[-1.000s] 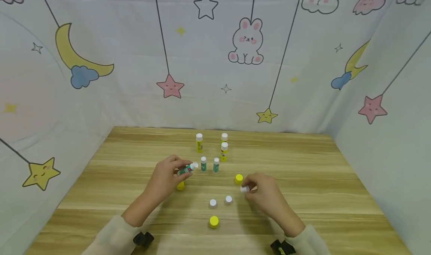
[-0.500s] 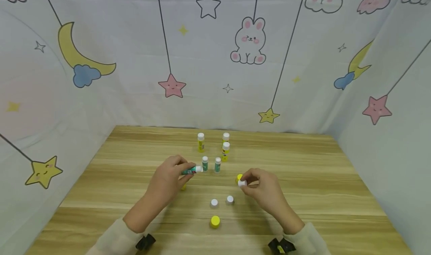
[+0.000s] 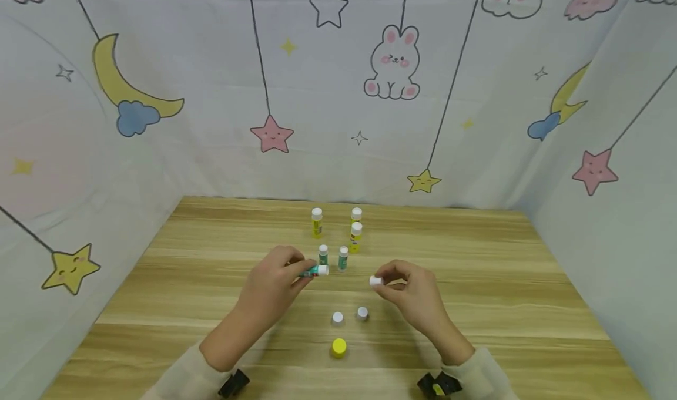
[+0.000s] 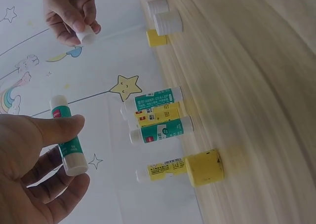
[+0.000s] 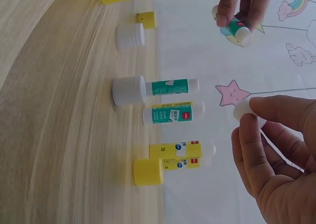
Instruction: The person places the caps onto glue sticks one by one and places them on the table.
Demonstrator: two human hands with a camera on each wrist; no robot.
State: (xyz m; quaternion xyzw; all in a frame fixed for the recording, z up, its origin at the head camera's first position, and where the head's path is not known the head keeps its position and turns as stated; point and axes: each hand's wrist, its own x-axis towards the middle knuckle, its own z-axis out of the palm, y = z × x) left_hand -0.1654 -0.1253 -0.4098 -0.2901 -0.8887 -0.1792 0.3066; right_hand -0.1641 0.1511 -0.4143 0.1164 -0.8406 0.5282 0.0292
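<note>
My left hand (image 3: 272,282) pinches a green glue stick (image 4: 68,135) with white ends between thumb and fingers, raised off the table. It is tilted nearly level, one white end toward the right hand. To the right, my right hand (image 3: 415,291) holds a small white cap (image 5: 243,109) at its fingertips, also in the air. A gap separates cap and glue stick. Two more green glue sticks stand upright behind them, one (image 3: 343,259) in full view, the other (image 3: 323,254) partly covered by the held one.
Farther back stand yellow glue sticks with white tops, one (image 3: 317,224) at left and two at right, the nearer (image 3: 355,238) overlapping the farther. Two white caps (image 3: 337,318) and a yellow cap (image 3: 338,347) lie in front. Another yellow cap (image 4: 205,168) shows in the left wrist view.
The left hand has moved right, bringing the glue stick from slanted to nearly level. The right hand has lifted the white cap slightly and moved it left, narrowing the gap between them.
</note>
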